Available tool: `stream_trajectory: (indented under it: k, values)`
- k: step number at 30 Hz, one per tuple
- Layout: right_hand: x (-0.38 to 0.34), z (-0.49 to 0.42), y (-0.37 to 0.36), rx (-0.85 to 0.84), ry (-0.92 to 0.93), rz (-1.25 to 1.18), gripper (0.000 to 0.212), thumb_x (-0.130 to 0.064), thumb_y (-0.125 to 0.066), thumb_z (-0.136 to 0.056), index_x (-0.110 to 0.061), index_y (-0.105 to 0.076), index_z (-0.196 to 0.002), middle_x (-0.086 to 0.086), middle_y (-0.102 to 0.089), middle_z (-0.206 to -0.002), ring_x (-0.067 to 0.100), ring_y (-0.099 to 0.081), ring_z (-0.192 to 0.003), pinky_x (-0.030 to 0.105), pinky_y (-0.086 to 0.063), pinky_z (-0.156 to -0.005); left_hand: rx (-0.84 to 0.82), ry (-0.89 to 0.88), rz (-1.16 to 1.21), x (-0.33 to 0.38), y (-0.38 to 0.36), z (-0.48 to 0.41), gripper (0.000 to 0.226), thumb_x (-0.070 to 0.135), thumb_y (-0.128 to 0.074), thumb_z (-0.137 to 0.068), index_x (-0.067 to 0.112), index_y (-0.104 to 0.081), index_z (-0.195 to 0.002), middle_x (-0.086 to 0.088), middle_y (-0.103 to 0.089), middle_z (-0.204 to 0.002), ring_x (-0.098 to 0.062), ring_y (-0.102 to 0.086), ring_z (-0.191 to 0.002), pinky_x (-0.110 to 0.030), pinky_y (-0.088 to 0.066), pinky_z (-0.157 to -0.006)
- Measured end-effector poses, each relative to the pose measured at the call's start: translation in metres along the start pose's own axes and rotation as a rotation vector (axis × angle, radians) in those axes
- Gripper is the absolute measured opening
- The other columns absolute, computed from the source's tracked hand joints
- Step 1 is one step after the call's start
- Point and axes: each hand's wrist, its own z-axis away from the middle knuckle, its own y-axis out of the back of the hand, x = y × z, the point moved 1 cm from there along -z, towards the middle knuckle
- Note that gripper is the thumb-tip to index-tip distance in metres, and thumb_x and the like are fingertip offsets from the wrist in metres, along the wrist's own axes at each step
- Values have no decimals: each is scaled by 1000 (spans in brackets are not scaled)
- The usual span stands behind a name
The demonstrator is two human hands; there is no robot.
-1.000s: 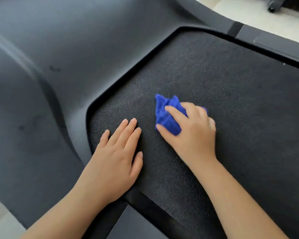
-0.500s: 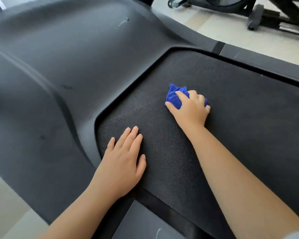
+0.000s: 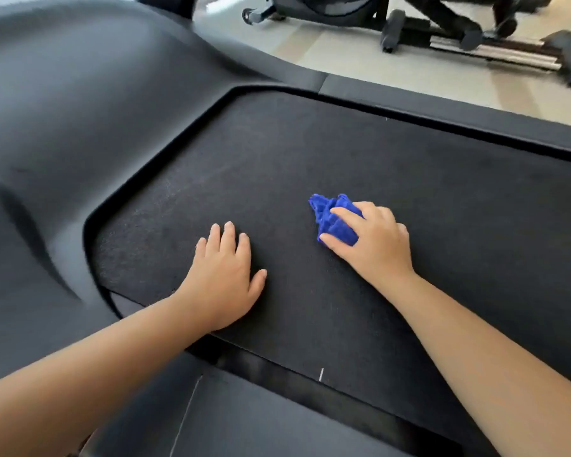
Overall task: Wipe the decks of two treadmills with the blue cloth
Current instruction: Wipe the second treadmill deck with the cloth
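A crumpled blue cloth (image 3: 331, 216) lies on the black textured treadmill deck (image 3: 310, 153), near its middle. My right hand (image 3: 374, 240) grips the cloth, fingers curled over it and pressing it onto the belt; part of the cloth is hidden under the palm. My left hand (image 3: 223, 275) rests flat on the deck to the left of the cloth, fingers straight, holding nothing.
The grey motor cover (image 3: 80, 103) rises to the left and behind the deck. Dark side rails (image 3: 442, 103) border the belt at the far and near edges. Beyond the far rail, on the pale floor, stands other black exercise equipment (image 3: 409, 24).
My right hand pushed the cloth away across the belt and has drawn it back toward me. The left hand stays flat. My view has tilted up, showing more floor and equipment.
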Motion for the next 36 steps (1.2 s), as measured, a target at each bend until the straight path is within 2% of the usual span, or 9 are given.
stream_trajectory:
  k: [4,6,9,14,18,21,26,31,36]
  values:
    - [60,20,25,-31,-256,64,53,-59,-52,-84,-33,-52,-130,-3,-46,-133,24,-37,-122,44,-33,-94,-26,-224,54,42,-5,-7,72,43,-16,-87,-7,-48,-127,-29,-42,-136,-47,-37,-127,-56,-34,-99]
    - [61,52,30,2,-146,74,53,-61,-49,-82,-30,-59,-123,-1,-53,-126,27,-46,-114,46,-38,-88,-45,-299,56,57,-3,-10,76,48,-9,-86,-2,-38,-136,-23,-28,-147,-40,-22,-137,-48,-21,-109]
    - [59,106,40,77,63,39,54,-62,-45,-75,-28,-67,-110,0,-62,-114,26,-55,-103,45,-46,-78,-117,-232,65,75,1,-14,58,40,-23,-98,6,-18,-145,-13,-6,-155,-30,2,-142,-40,-4,-114]
    - [77,122,50,63,292,0,50,-62,-49,-76,-29,-66,-110,-1,-63,-114,21,-59,-101,37,-47,-76,-78,-195,27,125,4,-29,57,32,-28,-98,5,-10,-145,-11,-10,-154,-26,-3,-142,-43,-10,-112]
    - [103,95,53,71,13,73,55,-65,-49,-75,-28,-67,-111,1,-62,-114,27,-58,-102,43,-48,-75,-36,-152,165,181,6,-48,52,27,-31,-95,3,-20,-140,-11,-17,-151,-27,-8,-141,-44,-14,-110]
    - [133,79,62,3,-266,92,52,-59,-56,-82,-31,-57,-126,-2,-51,-130,25,-44,-119,42,-37,-89,-58,-106,218,202,-4,-44,55,27,-27,-96,5,-13,-144,-10,-4,-155,-25,2,-142,-45,-7,-112]
    - [145,130,73,90,-113,89,54,-62,-46,-77,-27,-66,-113,0,-61,-115,26,-55,-104,45,-46,-78,-57,-127,208,199,-11,-41,60,35,-25,-96,8,-8,-147,-11,4,-156,-27,10,-142,-48,-2,-112]
    - [167,159,87,89,66,64,54,-64,-46,-75,-28,-68,-110,-2,-63,-114,18,-52,-103,39,-45,-76,-87,-201,142,201,-12,-39,65,47,-25,-94,15,-6,-148,-7,7,-156,-35,14,-140,-55,0,-110]
    - [179,105,84,24,-360,92,56,-65,-51,-80,-35,-55,-127,-5,-48,-132,23,-41,-120,42,-36,-92,-98,-192,142,201,-9,-40,64,48,-27,-94,17,-9,-147,-6,6,-156,-34,13,-140,-55,0,-109]
